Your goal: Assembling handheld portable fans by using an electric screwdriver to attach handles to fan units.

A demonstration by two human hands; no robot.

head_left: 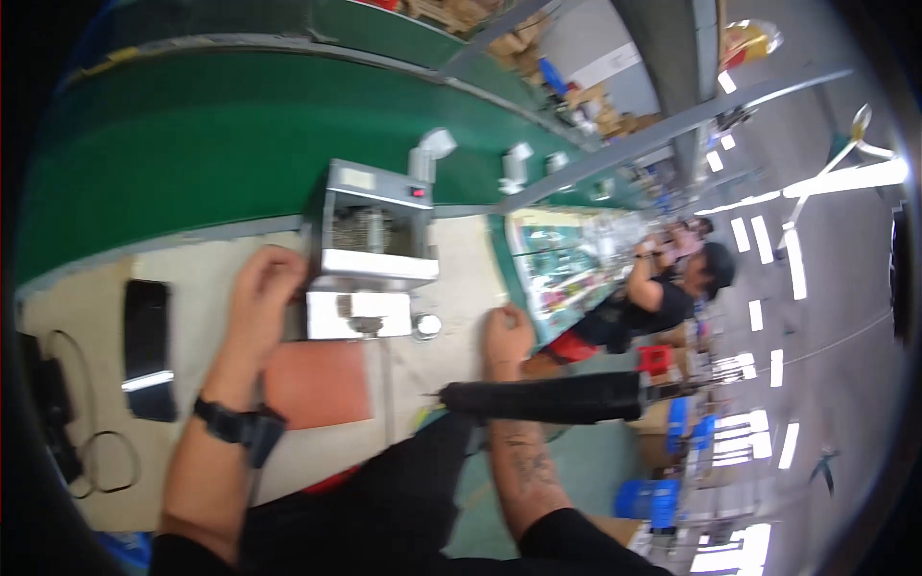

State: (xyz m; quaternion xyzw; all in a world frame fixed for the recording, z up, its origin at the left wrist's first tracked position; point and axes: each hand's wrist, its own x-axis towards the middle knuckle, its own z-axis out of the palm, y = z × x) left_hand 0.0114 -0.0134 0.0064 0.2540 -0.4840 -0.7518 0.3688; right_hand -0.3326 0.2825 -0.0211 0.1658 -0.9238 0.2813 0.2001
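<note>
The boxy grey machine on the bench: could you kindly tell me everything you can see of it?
The boxy grey machine stands on the pale bench, its metal-looking casing open, showing blurred inner parts. It carries a pale label, a small red part at upper right, and a bright lower section. The left grip is close beside it; contact is unclear.

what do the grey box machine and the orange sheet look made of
Grey box machine: likely sheet metal, satin; its flat faces catch a pale sheen. Orange sheet: perhaps rubber or card, matte; even colour without highlights, but blur leaves this open.
</note>
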